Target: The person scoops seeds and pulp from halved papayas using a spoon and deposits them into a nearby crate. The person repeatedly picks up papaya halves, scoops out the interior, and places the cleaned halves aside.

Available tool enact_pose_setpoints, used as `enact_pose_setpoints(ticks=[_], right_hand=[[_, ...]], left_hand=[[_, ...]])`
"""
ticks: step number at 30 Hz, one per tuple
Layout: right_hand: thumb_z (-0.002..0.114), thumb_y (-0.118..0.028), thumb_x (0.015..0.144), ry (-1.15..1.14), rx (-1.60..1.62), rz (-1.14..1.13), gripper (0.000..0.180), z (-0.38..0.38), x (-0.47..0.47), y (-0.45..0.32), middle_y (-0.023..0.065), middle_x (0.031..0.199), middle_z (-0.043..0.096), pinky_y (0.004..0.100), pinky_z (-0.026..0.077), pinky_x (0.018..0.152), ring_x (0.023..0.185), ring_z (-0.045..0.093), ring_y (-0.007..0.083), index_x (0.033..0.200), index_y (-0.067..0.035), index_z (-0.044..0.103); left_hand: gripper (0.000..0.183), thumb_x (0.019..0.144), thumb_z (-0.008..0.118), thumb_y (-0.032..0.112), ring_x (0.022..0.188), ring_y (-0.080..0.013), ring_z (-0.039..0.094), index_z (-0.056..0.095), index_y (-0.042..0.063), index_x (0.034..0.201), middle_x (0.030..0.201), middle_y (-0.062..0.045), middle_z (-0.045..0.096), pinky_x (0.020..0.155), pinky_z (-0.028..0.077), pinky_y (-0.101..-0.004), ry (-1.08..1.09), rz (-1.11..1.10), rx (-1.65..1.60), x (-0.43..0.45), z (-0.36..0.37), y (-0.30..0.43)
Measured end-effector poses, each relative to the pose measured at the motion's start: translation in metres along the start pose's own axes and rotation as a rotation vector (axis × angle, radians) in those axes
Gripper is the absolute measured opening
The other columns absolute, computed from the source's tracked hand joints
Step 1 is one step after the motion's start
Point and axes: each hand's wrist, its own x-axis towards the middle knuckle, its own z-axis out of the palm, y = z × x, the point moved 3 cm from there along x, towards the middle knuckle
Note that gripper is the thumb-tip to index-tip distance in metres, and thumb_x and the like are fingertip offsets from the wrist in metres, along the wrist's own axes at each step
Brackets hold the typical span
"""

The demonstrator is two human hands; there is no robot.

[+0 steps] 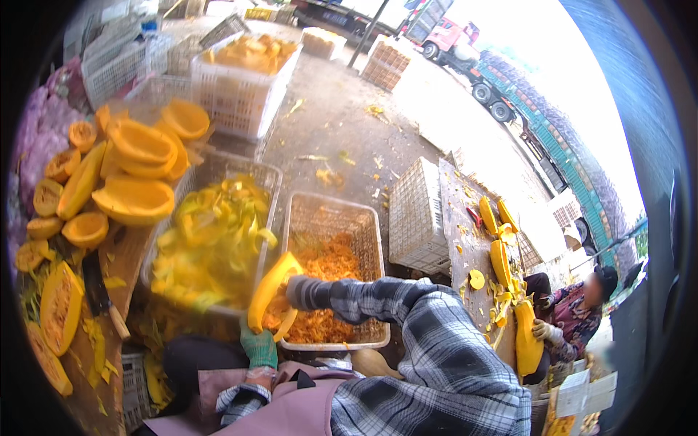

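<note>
A peeled, hollowed squash half (267,291) is tilted over the space between two plastic crates. My left hand (259,347), in a green glove, grips its lower end. My right hand (289,292) reaches into the hollow from the right; its fingers and anything they hold are hidden. Beneath my right forearm stands a crate (332,203) with orange squash pulp and fibres (327,261) in it. To its left, another crate (274,188) is heaped with yellow-green peelings (212,245).
Squash halves (136,199) are piled on the wooden board (131,256) at left, beside a wooden-handled knife (102,294). Behind stands a white crate of squash pieces (234,98). At right, a gloved co-worker (572,321) holds a squash (528,338) by a littered bench (458,218).
</note>
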Motion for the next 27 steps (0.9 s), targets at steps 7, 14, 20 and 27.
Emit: enact_pose_setpoints(ticks=[7, 14, 20, 27], right_hand=[[0.061, -0.021, 0.081, -0.001, 0.359, 0.243, 0.021, -0.028, -0.008, -0.034, 0.015, 0.073, 0.064, 0.0399, 0.051, 0.062, 0.065, 0.061, 0.0316, 0.078, -0.002, 0.069], [0.059, -0.024, 0.086, -0.009, 0.523, 0.509, 0.028, 0.005, -0.019, 0.034, 0.0146, 0.084, 0.067, 0.0415, 0.05, 0.064, 0.073, 0.062, 0.0342, 0.109, -0.011, 0.064], [0.064, -0.027, 0.08, -0.036, 0.263, 0.447, 0.02, -0.009, -0.007, -0.035, 0.0141, 0.079, 0.068, 0.0392, 0.051, 0.067, 0.076, 0.065, 0.0322, 0.083, -0.009, 0.074], [0.063, -0.018, 0.079, -0.032, 0.181, 0.247, 0.016, -0.035, -0.029, -0.086, 0.0155, 0.08, 0.067, 0.0403, 0.051, 0.068, 0.076, 0.065, 0.0356, 0.085, -0.006, 0.073]], left_hand=[[0.057, 0.07, 0.042, -0.019, 0.1, -0.0248, 0.06, 0.052, 0.0, 0.123, 0.11, -0.013, 0.059, 0.09, 0.049, -0.0315, -0.009, -0.147, -0.421, -0.002, -0.003, -0.014], [0.056, 0.071, 0.044, -0.018, 0.102, -0.0241, 0.06, 0.054, 0.0, 0.123, 0.112, -0.013, 0.061, 0.091, 0.049, -0.0324, -0.158, -0.071, -0.261, -0.006, -0.003, -0.015], [0.052, 0.074, 0.047, -0.016, 0.102, -0.0287, 0.063, 0.054, 0.0, 0.123, 0.112, -0.018, 0.063, 0.092, 0.048, -0.0341, -0.151, 0.105, 0.024, -0.01, -0.009, -0.009], [0.049, 0.078, 0.045, -0.014, 0.1, -0.0287, 0.063, 0.055, 0.0, 0.123, 0.112, -0.018, 0.063, 0.091, 0.049, -0.0349, -0.107, -0.075, -0.116, -0.001, -0.01, -0.02]])
